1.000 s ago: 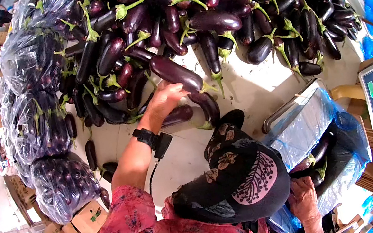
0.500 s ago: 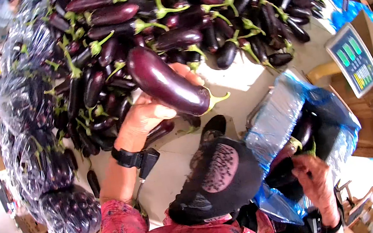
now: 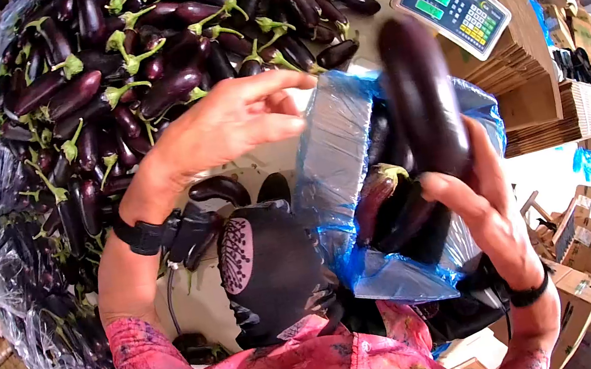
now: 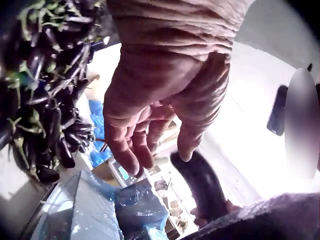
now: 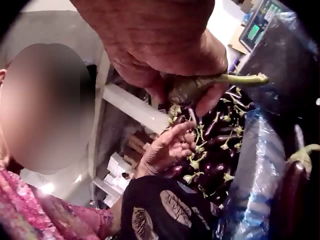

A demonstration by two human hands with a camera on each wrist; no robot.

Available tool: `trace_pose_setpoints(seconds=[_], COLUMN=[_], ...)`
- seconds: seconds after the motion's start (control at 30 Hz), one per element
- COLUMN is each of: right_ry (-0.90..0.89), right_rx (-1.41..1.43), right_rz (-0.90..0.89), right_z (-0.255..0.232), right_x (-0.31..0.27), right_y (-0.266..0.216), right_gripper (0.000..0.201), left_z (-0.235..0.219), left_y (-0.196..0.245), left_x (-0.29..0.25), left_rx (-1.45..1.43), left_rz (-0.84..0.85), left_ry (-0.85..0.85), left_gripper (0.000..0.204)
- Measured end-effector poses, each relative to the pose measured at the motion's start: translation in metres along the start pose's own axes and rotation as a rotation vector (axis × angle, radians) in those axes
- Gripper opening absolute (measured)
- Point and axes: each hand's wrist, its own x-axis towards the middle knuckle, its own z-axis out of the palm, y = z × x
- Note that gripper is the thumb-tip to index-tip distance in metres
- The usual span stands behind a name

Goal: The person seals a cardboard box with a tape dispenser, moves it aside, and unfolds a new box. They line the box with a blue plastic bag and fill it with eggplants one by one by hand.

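Above the blue-lined box [image 3: 356, 174] at right, my right hand [image 3: 483, 208] grips one eggplant [image 3: 422, 101] by its stem end, while my left hand [image 3: 223, 126] hovers empty, fingers spread, near the eggplant heap [image 3: 155, 44].

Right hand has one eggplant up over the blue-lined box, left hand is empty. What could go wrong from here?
1. The right hand grips the eggplant only at its stem end; most of it stands free above, so it might tip or slip.
2. The blue bag lining the box already holds several eggplants; a dropped one could bruise them or tear the thin plastic.
3. The left hand, open and holding nothing, hovers beside the bag and could snag its edge.
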Motion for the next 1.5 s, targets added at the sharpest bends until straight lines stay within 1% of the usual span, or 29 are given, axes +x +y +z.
trace_pose_setpoints(seconds=[0.13, 0.23, 0.3, 0.37, 0.43, 0.5, 0.53, 0.57, 0.6, 0.63, 0.7, 0.73, 0.77, 0.8, 0.83, 0.9, 0.97, 1.0, 1.03, 1.07, 1.1, 1.13, 1.17, 1.23, 1.27, 1.33, 1.37, 1.43, 1.5], right_ry=[0.114, 0.069, 0.044, 0.055, 0.004, 0.049, 0.027, 0.02, 0.039, 0.023, 0.032, 0.013, 0.0, -0.032, -0.07, -0.034, -0.119, -0.127, -0.134, -0.203, -0.196, -0.19, -0.186, -0.081, -0.071, -0.081, -0.123, -0.157, -0.162], right_rx=[0.046, -0.011, -0.114, -0.365, -0.706, -0.676, -0.598, -0.527, -0.524, -0.469, -0.383, -0.297, -0.372, -0.316, -0.249, -0.163, -0.465, -0.438, -0.409, -0.344, -0.242, -0.136, -0.027, 0.271, 0.32, 0.166, 0.095, 0.152, 0.021], right_rz=[0.257, 0.279, 0.241, -0.117, -0.177, -0.168, -0.185, -0.193, -0.187, -0.157, -0.075, -0.049, 0.045, 0.113, 0.174, 0.322, 0.161, 0.189, 0.216, 0.267, 0.31, 0.35, 0.392, 0.393, 0.323, 0.337, 0.312, 0.312, 0.222], right_z=[-0.025, -0.015, -0.003, 0.003, 0.014, 0.015, 0.014, 0.012, 0.014, 0.014, 0.007, 0.007, -0.004, -0.011, -0.016, -0.015, -0.007, 0.0, 0.006, -0.001, -0.008, -0.015, -0.024, -0.063, -0.072, -0.077, -0.07, -0.058, -0.052], right_x=[-0.031, -0.018, 0.001, 0.033, 0.052, 0.059, 0.057, 0.056, 0.055, 0.054, 0.059, 0.059, 0.057, 0.054, 0.05, 0.037, 0.02, 0.011, 0.005, 0.003, 0.004, 0.005, 0.006, 0.011, 0.015, 0.022, 0.023, 0.02, 0.019], right_y=[0.02, 0.058, 0.079, 0.147, 0.154, 0.175, 0.176, 0.169, 0.163, 0.163, 0.162, 0.143, 0.137, 0.131, 0.126, 0.115, 0.126, 0.127, 0.125, 0.142, 0.135, 0.118, 0.099, 0.067, 0.071, 0.073, 0.074, 0.068, 0.061], right_gripper=[0.056, 0.056, 0.058, 0.06, 0.064, 0.063, 0.061, 0.06, 0.059, 0.058, 0.057, 0.053, 0.047, 0.045, 0.044, 0.047, 0.045, 0.041, 0.038, 0.03, 0.029, 0.028, 0.028, 0.033, 0.038, 0.036, 0.036, 0.033, 0.032], left_z=[-0.01, -0.002, 0.006, 0.012, 0.012, 0.006, 0.005, 0.006, 0.011, 0.018, 0.035, 0.049, 0.062, 0.071, 0.077, 0.08, 0.077, 0.078, 0.07, 0.058, 0.047, 0.04, 0.039, 0.008, 0.003, 0.002, 0.003, 0.001, 0.002], left_y=[-0.059, -0.123, -0.166, -0.198, -0.217, -0.258, -0.264, -0.272, -0.298, -0.329, -0.364, -0.361, -0.357, -0.367, -0.379, -0.386, -0.38, -0.404, -0.399, -0.381, -0.356, -0.31, -0.283, -0.255, -0.243, -0.21, -0.184, -0.153, -0.123], left_x=[-0.022, -0.046, -0.066, -0.093, -0.134, -0.184, -0.202, -0.223, -0.247, -0.265, -0.278, -0.269, -0.259, -0.252, -0.249, -0.229, -0.208, -0.199, -0.187, -0.174, -0.164, -0.148, -0.135, -0.12, -0.111, -0.091, -0.079, -0.06, -0.042], left_rx=[-0.3, -0.443, -0.439, -0.442, -0.489, -0.518, -0.451, -0.411, -0.251, -0.098, 0.097, 0.062, 0.028, 0.018, 0.015, 0.06, 0.157, 0.037, -0.02, -0.075, -0.124, 0.199, 0.002, -0.12, -0.088, -0.109, -0.04, 0.081, 0.144], left_rz=[-0.114, -0.241, -0.324, -0.45, -0.435, -0.412, -0.593, -0.59, -0.581, -0.56, -0.744, -0.717, -0.69, -0.646, -0.605, -0.532, -0.461, -0.382, -0.43, -0.48, -0.53, -0.449, -0.522, -0.382, -0.373, -0.352, -0.318, -0.252, -0.235], left_ry=[0.165, 0.306, 0.374, 0.486, 0.65, 0.892, 1.061, 1.167, 1.229, 1.261, 1.147, 1.123, 1.104, 1.044, 0.994, 0.94, 0.929, 0.969, 0.902, 0.838, 0.774, 0.714, 0.721, 0.61, 0.619, 0.65, 0.609, 0.502, 0.412], left_gripper=[0.051, 0.051, 0.049, 0.044, 0.041, 0.037, 0.036, 0.032, 0.029, 0.027, 0.03, 0.032, 0.035, 0.035, 0.036, 0.037, 0.037, 0.036, 0.036, 0.035, 0.035, 0.033, 0.034, 0.036, 0.037, 0.038, 0.038, 0.037, 0.037])
